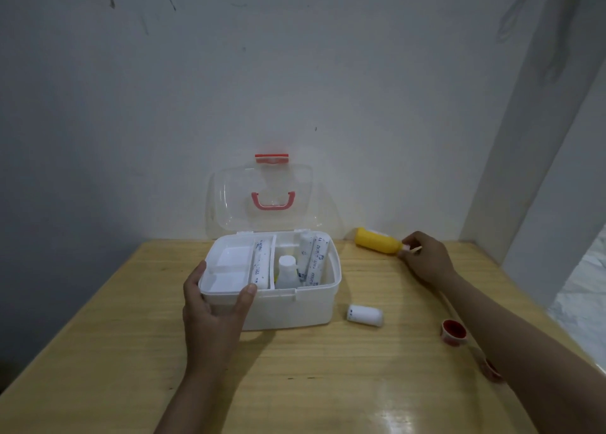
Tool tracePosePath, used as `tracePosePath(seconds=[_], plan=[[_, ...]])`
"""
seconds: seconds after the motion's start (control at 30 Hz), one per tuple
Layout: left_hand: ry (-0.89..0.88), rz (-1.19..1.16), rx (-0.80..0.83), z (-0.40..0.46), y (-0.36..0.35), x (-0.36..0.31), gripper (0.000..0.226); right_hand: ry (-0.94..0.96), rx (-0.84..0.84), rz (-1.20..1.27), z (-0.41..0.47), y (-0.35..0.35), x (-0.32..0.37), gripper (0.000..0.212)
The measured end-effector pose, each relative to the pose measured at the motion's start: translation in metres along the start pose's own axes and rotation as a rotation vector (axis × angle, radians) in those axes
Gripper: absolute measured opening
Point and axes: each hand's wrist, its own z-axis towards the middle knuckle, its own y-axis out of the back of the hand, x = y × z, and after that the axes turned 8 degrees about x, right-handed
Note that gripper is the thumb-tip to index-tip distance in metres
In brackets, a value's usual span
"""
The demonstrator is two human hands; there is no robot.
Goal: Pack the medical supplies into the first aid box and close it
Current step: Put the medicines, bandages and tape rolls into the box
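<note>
Item one: our left hand point(214, 315) grips the near-left corner of the white first aid box point(295, 312), thumb curled over the front rim, fingers round the left wall.

Item two: our right hand point(426, 258) pinches the cap end of a yellow bottle point(377, 241) lying on its side, far right of the box.

Box, centre of the wooden table point(114, 351): clear lid point(236, 204) upright. Inside, wrapped rolls point(316, 258) and a white bottle point(287, 271).

Near right of the box: a white roll point(365, 315); further right, a red cap point(453, 331).
</note>
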Motion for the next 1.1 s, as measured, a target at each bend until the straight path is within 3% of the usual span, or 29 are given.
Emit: tracePosePath(seconds=[0.47, 0.6, 0.83, 1.1], plan=[[0.001, 0.051, -0.005, -0.001, 0.002, -0.010, 0.080, 0.280, -0.105, 0.246, -0.063, 0.081, 0.088, 0.014], [0.019, 0.050, 0.012, -0.001, 0.005, -0.008, 0.083, 0.390, -0.002, 0.351, -0.087, 0.097, 0.131, 0.017], [0.037, 0.045, 0.039, -0.002, 0.006, -0.013, 0.084, 0.508, 0.168, 0.161, -0.103, 0.066, 0.178, 0.017], [0.035, 0.080, 0.046, 0.000, 0.008, -0.011, 0.084, 0.457, 0.310, -0.005, -0.101, 0.035, 0.189, 0.017]])
